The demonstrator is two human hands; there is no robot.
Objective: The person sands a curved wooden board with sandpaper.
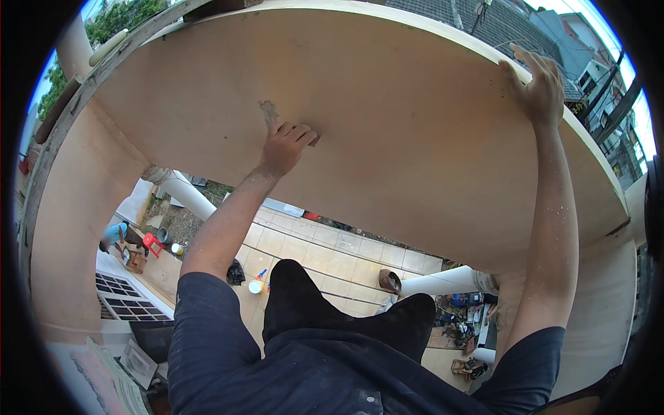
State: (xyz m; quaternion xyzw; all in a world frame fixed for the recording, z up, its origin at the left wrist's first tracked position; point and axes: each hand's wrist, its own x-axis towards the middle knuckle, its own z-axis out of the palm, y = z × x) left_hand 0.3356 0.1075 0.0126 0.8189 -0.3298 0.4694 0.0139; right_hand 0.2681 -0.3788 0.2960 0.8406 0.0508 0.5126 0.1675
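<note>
A broad beige plastered beam (387, 138) fills the upper part of the head view. My left hand (285, 147) is closed against its face, left of the middle. It pinches a ragged grey piece of what looks like sandpaper (268, 111), which sticks out past the index finger. A small brown edge shows at the other side of the hand; most of the piece is hidden under the palm and fingers. At the upper right, my right hand (543, 86) grips the beam's pale top edge (477, 43), with the thumb on the near face and fingers over the rim.
Far below lies a tiled floor (332, 249) with a white tub (256, 286) and a dark bag (236, 272). White columns (443, 282) stand at both sides. A person in blue (117, 235) is near a red stool (153, 244). Tools and clutter (463, 321) lie lower right.
</note>
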